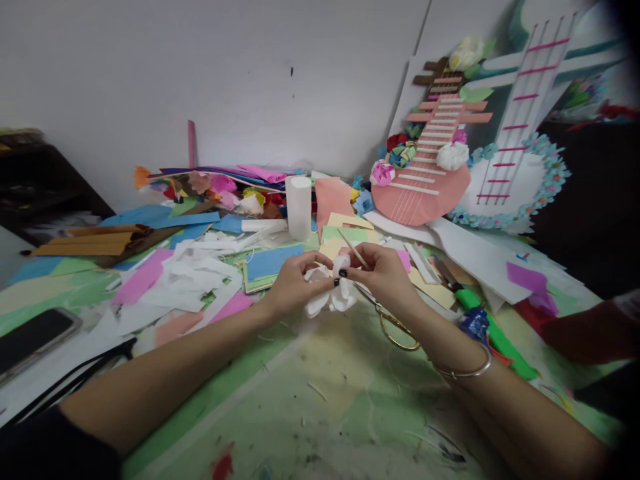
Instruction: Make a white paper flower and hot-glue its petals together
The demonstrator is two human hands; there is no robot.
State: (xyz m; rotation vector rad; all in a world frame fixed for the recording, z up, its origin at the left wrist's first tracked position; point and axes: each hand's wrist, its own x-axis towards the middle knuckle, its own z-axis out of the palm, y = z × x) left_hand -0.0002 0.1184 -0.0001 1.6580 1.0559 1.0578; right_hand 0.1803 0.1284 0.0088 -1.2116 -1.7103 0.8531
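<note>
Between my two hands is a white paper flower (344,298) with loose, curling petals, held above the green table. My left hand (299,280) closes on its left side, thumb pointing inward. My right hand (383,273) pinches a petal on the right side and also has a thin wooden stick (353,248) between its fingers, slanting up to the left. The two thumbs nearly meet on the flower. Beneath my right hand lie scissors with gold handles (400,333), their blades partly hidden.
White paper strips (195,277) and coloured sheets (273,263) lie around. A white paper roll (299,208) stands behind. Paper instruments (420,180) lean on the wall. A green-handled tool (500,340) lies right; a phone (37,340) and black-framed glasses (75,380) lie left.
</note>
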